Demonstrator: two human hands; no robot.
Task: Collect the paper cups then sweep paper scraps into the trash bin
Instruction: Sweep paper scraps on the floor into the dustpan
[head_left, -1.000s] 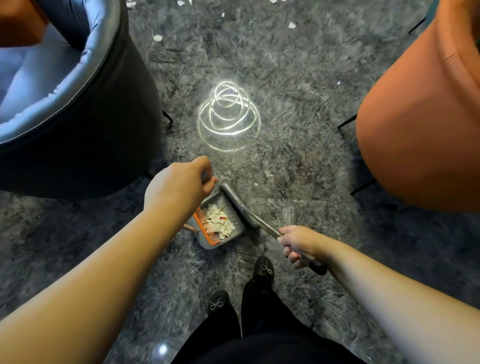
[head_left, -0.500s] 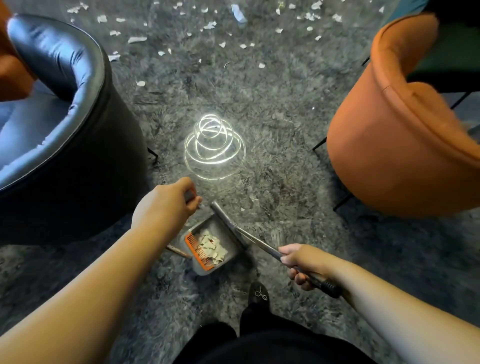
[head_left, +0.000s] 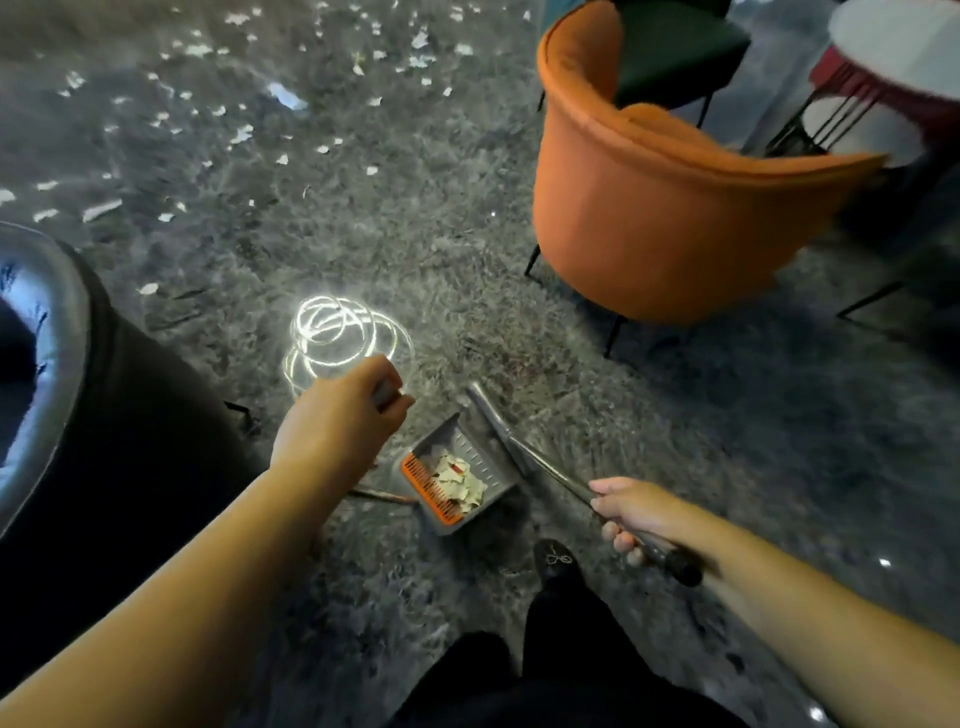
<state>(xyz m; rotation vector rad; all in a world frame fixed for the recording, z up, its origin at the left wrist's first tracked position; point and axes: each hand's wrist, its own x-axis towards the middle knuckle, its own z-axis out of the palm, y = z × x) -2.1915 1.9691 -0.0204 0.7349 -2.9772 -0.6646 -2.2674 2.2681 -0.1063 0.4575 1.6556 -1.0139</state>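
Torn white paper scraps (head_left: 460, 483) lay in the grey plastic dustpan (head_left: 483, 457) between both hands; left hand (head_left: 337, 431) gripped its handle, right hand (head_left: 631, 512) clutched the metal broom stick (head_left: 550, 470).

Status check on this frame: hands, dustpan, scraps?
Left hand grips dustpan handle; right hand grips broom. Dustpan holds scraps. More paper scraps ahead; orange chair at right.

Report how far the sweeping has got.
Done: a small pile of paper scraps already lies in the dustpan. In hand: the left hand grips the dustpan's handle, the right hand grips the broom. Left: many loose scraps litter the floor ahead. No cups or trash bin in view.
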